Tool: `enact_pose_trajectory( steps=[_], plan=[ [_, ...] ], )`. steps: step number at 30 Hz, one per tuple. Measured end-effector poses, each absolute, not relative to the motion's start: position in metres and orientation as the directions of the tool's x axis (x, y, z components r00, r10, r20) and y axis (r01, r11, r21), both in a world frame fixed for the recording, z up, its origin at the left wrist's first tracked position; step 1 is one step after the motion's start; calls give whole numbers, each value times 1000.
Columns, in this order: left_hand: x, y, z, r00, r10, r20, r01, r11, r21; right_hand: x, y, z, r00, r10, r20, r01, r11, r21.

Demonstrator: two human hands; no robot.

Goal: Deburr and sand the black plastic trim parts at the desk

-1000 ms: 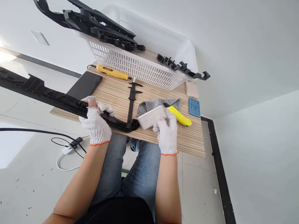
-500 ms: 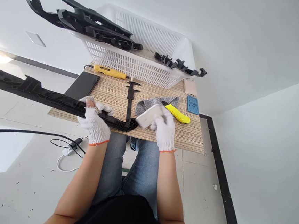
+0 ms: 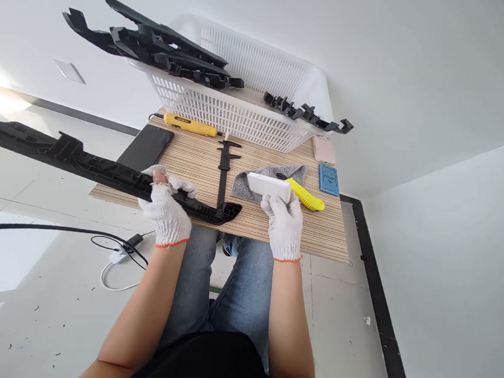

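Observation:
My left hand, in a white knit glove, is closed around a long black plastic trim strip. The strip runs off the left edge of the view, and its curved tip reaches over the table's front edge. Pinched in my gloved right hand is a white rectangular block, perhaps a sponge, held clear of the strip. Behind the block lie a folded grey cloth and a yellow utility knife. A black caliper lies upright in the view, its lower end partly covered by the strip.
At the back of the striped table stands a white plastic basket with several black plastic parts sticking out. A corded yellow tool, a black phone, a blue box and a pale pink case lie around.
My right hand has drawn the white block away from the strip's tip and turned it nearly level. The left hand keeps its hold, and the view has shifted slightly.

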State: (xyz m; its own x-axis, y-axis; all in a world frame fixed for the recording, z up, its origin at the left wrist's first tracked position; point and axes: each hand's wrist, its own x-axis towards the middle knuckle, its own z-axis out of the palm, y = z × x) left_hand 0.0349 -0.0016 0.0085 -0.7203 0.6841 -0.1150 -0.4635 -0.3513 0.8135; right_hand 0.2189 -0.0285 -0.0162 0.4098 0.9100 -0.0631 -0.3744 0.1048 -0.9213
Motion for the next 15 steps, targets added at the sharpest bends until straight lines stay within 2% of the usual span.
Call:
enact_pose_trajectory(
  steps=[3, 6, 8, 12, 15],
  plan=[
    [35, -1, 11, -729, 672, -135, -475, -353, 806, 219, -41, -7, 205, 970, -130, -391, -41, -920],
    [36, 0, 13, -731, 659, -176, -499, -341, 797, 220, -50, -1, 126, 956, -267, -349, -209, -913],
    [36, -1, 14, -722, 663, -197, -514, -323, 795, 221, -51, -2, 133, 953, -273, -340, -215, -915],
    [36, -1, 14, -717, 675, -175, -505, -331, 797, 223, -48, -7, 151, 978, -146, -371, -81, -925],
    [36, -1, 12, -727, 668, -158, -499, -357, 789, 223, -49, -7, 155, 969, -190, -289, -139, -947]
  ],
)
